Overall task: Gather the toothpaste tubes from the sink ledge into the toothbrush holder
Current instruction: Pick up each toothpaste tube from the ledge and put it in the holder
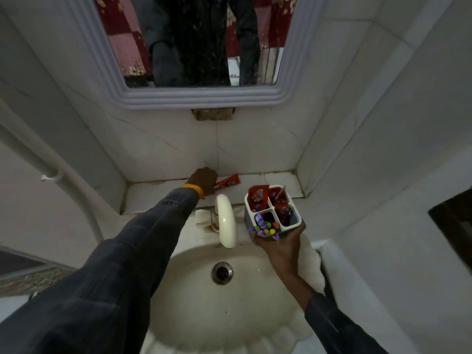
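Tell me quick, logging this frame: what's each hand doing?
Left hand: closed on the red toothpaste tube on the tiled ledge.
Right hand: holding the white four-compartment toothbrush holder.

We have a single view, worn on the head, looking forward and steeply down over the washbasin (pixel 229 302) from close above. It faces the tiled back wall (pixel 178 144); the mirror (pixel 199 95) fills the top edge, the tap (pixel 226 221) stands at centre, and both sleeved arms reach in from the bottom corners. The wide lens bends the side walls inward.
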`<action>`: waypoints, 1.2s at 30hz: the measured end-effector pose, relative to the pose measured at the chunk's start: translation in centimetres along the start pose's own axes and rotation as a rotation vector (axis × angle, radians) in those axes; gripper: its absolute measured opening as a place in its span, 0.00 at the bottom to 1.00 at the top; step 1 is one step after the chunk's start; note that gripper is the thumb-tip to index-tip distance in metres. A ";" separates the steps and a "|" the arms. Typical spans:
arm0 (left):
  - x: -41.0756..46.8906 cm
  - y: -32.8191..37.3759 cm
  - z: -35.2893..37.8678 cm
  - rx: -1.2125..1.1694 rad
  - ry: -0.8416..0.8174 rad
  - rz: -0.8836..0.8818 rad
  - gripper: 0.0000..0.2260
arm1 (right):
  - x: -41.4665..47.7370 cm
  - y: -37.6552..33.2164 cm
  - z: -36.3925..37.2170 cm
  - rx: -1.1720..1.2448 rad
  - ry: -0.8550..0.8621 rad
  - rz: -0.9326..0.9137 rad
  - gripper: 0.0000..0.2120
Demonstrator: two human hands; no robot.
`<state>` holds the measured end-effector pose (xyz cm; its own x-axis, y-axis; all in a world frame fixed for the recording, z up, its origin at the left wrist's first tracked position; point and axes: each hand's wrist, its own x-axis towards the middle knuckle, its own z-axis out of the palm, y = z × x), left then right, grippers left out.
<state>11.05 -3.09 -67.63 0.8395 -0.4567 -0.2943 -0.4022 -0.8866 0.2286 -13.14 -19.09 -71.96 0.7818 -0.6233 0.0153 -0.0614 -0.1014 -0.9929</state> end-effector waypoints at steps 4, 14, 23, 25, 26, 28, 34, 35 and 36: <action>-2.6 0.6 -3.7 -0.299 0.057 -0.040 0.15 | -0.2 -0.3 -0.1 -0.015 -0.004 0.015 0.51; -10.1 12.4 -8.4 -0.978 0.133 0.288 0.19 | 0.3 0.6 -0.4 -0.029 -0.022 0.015 0.51; -10.4 17.7 -2.5 -0.403 0.275 0.304 0.27 | 0.4 0.8 -0.4 -0.091 -0.012 -0.036 0.54; -10.6 17.9 -2.1 -0.386 0.303 0.320 0.21 | 0.5 0.9 -0.3 -0.098 -0.017 -0.015 0.54; -10.7 17.9 -2.0 -0.402 0.311 0.325 0.18 | 0.6 1.0 -0.3 -0.102 -0.013 -0.020 0.54; -10.8 17.9 -2.0 -0.429 0.323 0.317 0.17 | 0.6 1.1 -0.3 -0.135 -0.003 -0.041 0.55; -10.4 17.7 -2.1 -0.373 0.279 0.380 0.09 | 0.6 1.1 -0.1 -0.149 0.007 -0.053 0.54; -10.2 17.7 -2.1 -0.353 0.272 0.386 0.08 | 0.6 0.9 -0.1 -0.158 0.007 -0.063 0.54; -10.2 17.7 -2.2 -0.328 0.266 0.394 0.07 | 0.5 0.8 -0.1 -0.159 0.008 -0.067 0.54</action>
<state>-3.85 -13.96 -58.56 0.7293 -0.6761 0.1049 -0.6044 -0.5647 0.5620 -12.84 -19.59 -72.70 0.7824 -0.6174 0.0820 -0.1076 -0.2637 -0.9586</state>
